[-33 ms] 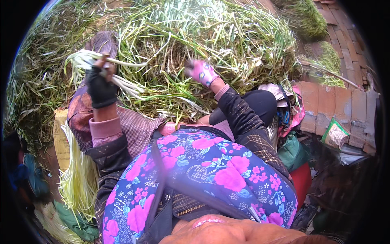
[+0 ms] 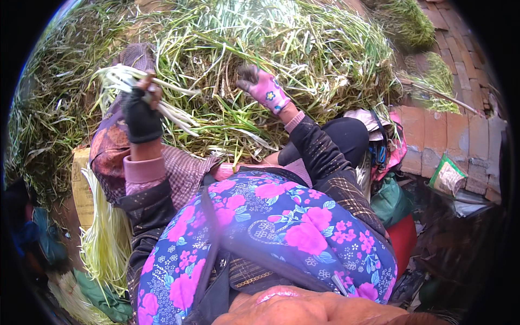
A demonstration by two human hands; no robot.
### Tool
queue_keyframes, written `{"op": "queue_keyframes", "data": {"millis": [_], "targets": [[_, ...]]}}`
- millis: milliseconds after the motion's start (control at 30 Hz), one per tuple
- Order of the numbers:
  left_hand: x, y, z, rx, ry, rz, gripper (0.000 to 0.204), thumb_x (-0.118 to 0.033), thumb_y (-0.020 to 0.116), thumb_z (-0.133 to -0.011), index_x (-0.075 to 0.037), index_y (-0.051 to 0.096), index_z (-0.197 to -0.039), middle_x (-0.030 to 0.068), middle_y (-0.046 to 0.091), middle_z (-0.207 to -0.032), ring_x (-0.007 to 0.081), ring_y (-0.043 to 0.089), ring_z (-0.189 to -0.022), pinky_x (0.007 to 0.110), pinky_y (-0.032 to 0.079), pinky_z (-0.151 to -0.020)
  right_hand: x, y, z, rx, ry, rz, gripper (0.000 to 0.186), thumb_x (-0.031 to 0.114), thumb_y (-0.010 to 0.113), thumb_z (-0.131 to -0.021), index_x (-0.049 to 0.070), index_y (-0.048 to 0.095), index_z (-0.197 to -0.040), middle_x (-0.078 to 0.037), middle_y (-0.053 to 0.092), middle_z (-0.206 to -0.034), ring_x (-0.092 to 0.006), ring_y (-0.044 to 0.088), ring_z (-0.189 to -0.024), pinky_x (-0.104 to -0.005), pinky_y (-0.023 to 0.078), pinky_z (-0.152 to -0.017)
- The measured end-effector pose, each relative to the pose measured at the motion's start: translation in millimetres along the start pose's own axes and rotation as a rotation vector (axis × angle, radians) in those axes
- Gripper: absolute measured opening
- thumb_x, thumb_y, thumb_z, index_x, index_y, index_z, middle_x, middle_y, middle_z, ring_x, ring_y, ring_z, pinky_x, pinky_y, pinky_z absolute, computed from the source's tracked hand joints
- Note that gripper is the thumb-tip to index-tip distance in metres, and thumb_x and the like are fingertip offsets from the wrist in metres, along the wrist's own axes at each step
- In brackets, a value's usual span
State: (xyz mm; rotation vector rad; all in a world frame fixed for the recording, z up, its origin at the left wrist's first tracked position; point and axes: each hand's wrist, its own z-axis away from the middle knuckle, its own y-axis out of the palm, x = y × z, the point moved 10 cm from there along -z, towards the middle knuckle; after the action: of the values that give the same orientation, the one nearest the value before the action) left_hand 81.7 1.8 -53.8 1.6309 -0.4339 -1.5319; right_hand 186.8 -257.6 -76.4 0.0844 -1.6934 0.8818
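Note:
My left hand (image 2: 143,114), in a black fingerless glove, is closed round a bundle of long pale stalks (image 2: 176,115). Their whitish ends stick out on both sides of the fist, above my left knee. My right hand (image 2: 265,92) wears a pink flowered glove with dark, dirty fingertips. It hovers over the near part of a large heap of green, grass-like leaves (image 2: 325,49), fingers loosely bent and apart, with nothing visible between them. The fingertips are somewhat blurred.
A long bunch of pale yellow-green stalks (image 2: 105,238) lies at my left beside a cardboard box (image 2: 82,187). Green bags (image 2: 391,203) lie at my right. Brick paving (image 2: 433,135) at the right bears a small packet (image 2: 448,176). A thin stick (image 2: 441,96) lies beyond.
My left hand has shifted slightly right and down with the pale stalks. My right hand has moved a little left and up, its fingers looking more spread.

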Motion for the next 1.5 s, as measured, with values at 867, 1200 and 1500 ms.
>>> {"op": "queue_keyframes", "data": {"millis": [867,1200,1500], "targets": [[32.9,28.1,-2.1,0.169,-0.042,0.244,0.012,-0.016,0.048,-0.094,-0.004,0.051,-0.094,-0.0035,0.032,-0.053,0.0074,0.033,-0.043,0.019,0.028,-0.036,-169.6,55.3,-10.4,0.167,0.710,0.452,0.040,0.040,0.058,-0.082,0.006,0.060,-0.101,-0.015,0.064,-0.092,-0.0271,0.063,-0.080,-0.0385,0.051,-0.072],[31.1,18.4,-0.7,0.072,-0.104,0.105,0.013,-0.016,0.049,-0.093,-0.003,0.051,-0.091,-0.0048,0.030,-0.048,0.0053,0.027,-0.036,0.020,0.024,-0.032,-1.0,104.2,25.7,0.255,0.316,0.022,0.033,0.029,0.065,-0.078,0.003,0.066,-0.098,-0.012,0.068,-0.080,-0.0192,0.063,-0.070,-0.0310,0.050,-0.066],[38.8,-2.1,-2.0,-0.039,-0.097,0.000,0.012,-0.015,0.055,-0.089,-0.005,0.052,-0.094,-0.0036,0.036,-0.052,0.0060,0.030,-0.036,0.019,0.026,-0.033,-17.4,78.5,36.4,0.134,0.588,-0.290,0.024,0.019,0.067,-0.080,0.003,0.066,-0.097,0.001,0.060,-0.066,-0.0061,0.050,-0.051,-0.0216,0.040,-0.046]]}}
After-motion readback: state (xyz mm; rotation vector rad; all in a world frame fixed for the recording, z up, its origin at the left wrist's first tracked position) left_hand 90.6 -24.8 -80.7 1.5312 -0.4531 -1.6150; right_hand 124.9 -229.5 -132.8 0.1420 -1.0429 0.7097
